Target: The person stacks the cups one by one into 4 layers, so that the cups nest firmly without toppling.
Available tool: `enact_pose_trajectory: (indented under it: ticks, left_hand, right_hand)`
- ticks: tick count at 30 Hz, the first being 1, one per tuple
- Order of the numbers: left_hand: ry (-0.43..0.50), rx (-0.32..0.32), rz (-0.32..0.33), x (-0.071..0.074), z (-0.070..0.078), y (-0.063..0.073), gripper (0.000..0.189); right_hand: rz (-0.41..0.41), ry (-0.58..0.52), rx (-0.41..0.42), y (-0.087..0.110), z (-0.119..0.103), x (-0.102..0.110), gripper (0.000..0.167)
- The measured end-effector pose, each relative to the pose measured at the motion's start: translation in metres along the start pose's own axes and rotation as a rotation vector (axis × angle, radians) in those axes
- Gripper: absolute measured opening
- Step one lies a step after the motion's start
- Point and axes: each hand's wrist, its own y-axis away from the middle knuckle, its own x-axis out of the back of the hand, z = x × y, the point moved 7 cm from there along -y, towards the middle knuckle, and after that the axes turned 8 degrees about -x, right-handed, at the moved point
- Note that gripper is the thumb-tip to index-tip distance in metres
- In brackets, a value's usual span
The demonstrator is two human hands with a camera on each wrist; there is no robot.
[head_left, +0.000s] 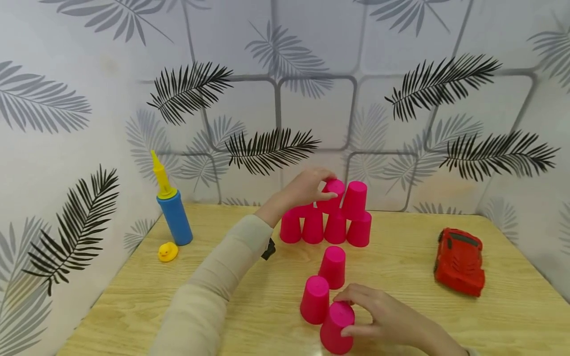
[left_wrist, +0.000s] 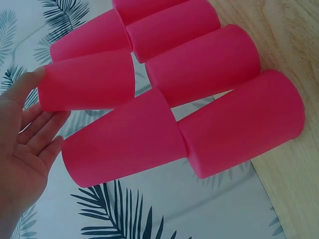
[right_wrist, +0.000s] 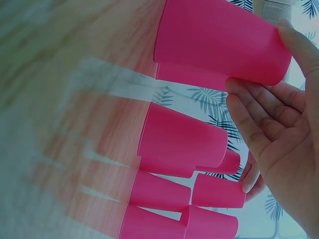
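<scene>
Upside-down pink cups stand in a stack by the wall: a bottom row of several, including one cup at the right end, with an upper row over it. My left hand pinches the base end of the upper row's middle cup, thumb and fingers on opposite sides. To its right is another upper cup; the left one is partly hidden behind my wrist. Near the front, my right hand grips a pink cup between thumb and fingers. Two more pink cups, one nearer and one farther, stand beyond it.
On the left of the wooden table are a blue and yellow hand pump and a yellow rubber duck. A red toy car sits at the right. Behind everything rises a leaf-patterned wall.
</scene>
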Motion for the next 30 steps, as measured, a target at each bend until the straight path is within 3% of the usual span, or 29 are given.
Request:
enact_pose_trajectory:
  ticks: [16, 23, 30]
  left_hand:
    - [-0.066, 0.095, -0.032, -0.004, -0.018, 0.002, 0.048]
    - [-0.018, 0.154, -0.050, -0.006, -0.024, 0.008, 0.047]
    - [-0.057, 0.124, -0.022, -0.005, -0.021, 0.001, 0.044]
  right_hand:
    - [-0.002, -0.015, 0.026, -0.002, 0.000, 0.000, 0.043]
    - [-0.034, -0.037, 0.023, -0.002, -0.002, -0.004, 0.041]
    - [0.007, -0.012, 0.043, 0.000, -0.001, 0.001, 0.041]
